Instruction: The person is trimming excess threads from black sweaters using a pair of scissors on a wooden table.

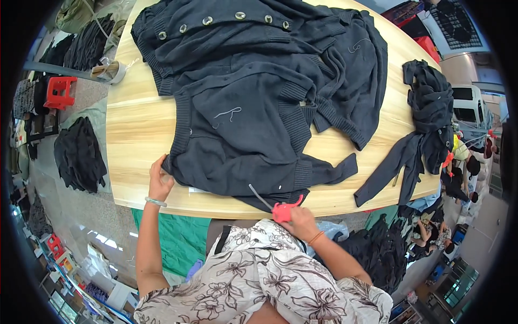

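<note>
A dark knit cardigan (243, 129) lies spread on a light wooden table (135, 129), its ribbed hem toward me. My left hand (159, 181) pinches the lower left corner of that cardigan at the table's near edge. My right hand (298, 218) grips a pink tool with a thin metal nozzle (280, 209), its tip pointing at the hem. A second dark cardigan with metal buttons (237, 27) lies behind the first. Loose pale threads (227, 113) sit on the knit.
A bundled dark garment (429, 119) lies at the table's right end, one sleeve hanging toward the edge. Piles of dark clothes (80, 154) and a red stool (59, 92) are on the floor at left. More dark clothes (377, 254) lie at lower right, and people sit beyond them.
</note>
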Available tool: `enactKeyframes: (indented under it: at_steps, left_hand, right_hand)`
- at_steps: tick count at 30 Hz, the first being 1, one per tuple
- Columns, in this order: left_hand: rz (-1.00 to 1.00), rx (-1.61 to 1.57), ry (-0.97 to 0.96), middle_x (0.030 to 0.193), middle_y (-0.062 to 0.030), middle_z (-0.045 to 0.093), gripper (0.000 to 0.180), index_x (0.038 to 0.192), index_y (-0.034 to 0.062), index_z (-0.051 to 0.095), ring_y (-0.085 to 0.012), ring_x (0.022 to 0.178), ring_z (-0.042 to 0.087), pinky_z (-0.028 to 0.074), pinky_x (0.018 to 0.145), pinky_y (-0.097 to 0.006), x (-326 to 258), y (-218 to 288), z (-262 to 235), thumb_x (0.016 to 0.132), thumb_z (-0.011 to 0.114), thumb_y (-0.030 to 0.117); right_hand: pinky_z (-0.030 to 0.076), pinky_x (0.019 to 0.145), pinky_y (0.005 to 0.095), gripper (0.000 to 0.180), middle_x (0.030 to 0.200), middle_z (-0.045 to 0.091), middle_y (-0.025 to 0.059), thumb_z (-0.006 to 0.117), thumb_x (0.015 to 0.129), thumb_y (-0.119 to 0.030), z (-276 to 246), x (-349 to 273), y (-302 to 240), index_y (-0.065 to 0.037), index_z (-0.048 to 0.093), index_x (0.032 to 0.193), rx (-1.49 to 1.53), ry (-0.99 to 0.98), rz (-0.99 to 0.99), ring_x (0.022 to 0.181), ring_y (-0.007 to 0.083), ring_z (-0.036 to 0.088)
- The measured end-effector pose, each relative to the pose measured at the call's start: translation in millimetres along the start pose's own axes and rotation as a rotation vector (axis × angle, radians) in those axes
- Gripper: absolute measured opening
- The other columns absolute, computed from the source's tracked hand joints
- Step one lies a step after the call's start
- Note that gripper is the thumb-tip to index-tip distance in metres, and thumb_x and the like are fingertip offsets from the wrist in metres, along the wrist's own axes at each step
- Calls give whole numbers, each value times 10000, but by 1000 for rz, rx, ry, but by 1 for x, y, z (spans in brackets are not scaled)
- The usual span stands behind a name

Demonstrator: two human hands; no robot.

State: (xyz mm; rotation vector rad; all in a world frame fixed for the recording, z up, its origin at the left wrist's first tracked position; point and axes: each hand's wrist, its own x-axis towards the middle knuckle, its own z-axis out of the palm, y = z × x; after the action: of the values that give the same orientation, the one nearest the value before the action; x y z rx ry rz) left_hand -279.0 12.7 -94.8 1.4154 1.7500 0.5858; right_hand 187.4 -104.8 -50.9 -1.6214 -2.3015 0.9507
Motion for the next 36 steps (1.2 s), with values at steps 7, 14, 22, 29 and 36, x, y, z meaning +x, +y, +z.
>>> enactKeyframes:
  at_steps: [7, 14, 22, 29, 36]
  left_hand:
    - [271, 214, 240, 1299, -145, 530, 494, 1143, 43, 527, -321, 1197, 472, 397, 1009, -393, 13, 1, 10, 673, 666, -23]
    - [-35, -325, 69, 850, 28, 548, 173, 997, 39, 546, -42, 755, 472, 404, 679, -192, 5, 33, -25, 835, 606, 23]
    - [-621, -515, 304, 832, -84, 606, 440, 1135, 53, 526, -161, 531, 549, 480, 448, -293, 69, 57, -22, 886, 687, 378]
    - [410, 315, 292, 1291, -180, 534, 522, 1312, 25, 517, -349, 1183, 507, 405, 1017, -401, 31, 89, 23, 839, 707, 142]
    - [158, 433, 297, 1076, -69, 658, 460, 1199, 116, 616, -264, 1045, 581, 385, 905, -438, 125, 82, 51, 836, 705, 383]
  right_hand:
    - [437, 643, 415, 263, 873, 578, 120, 734, 738, -194, 34, 7, 4, -49, 576, 889, -64, 131, 108, 723, 331, 566]
    - [507, 736, 335, 317, 809, 649, 139, 692, 775, -212, -98, 20, 8, -20, 621, 1016, 625, -312, 176, 725, 243, 610]
    - [489, 622, 305, 301, 686, 639, 85, 722, 833, -158, -167, 104, 92, 12, 657, 1072, 330, 285, 435, 630, 158, 614]
    - [502, 710, 308, 280, 762, 683, 109, 722, 851, -182, -110, 83, 94, -13, 669, 1068, 199, 375, 458, 723, 178, 662]
    - [509, 784, 478, 450, 956, 672, 215, 737, 796, -356, -93, 134, 98, -64, 612, 1114, 2, 380, 603, 911, 407, 642]
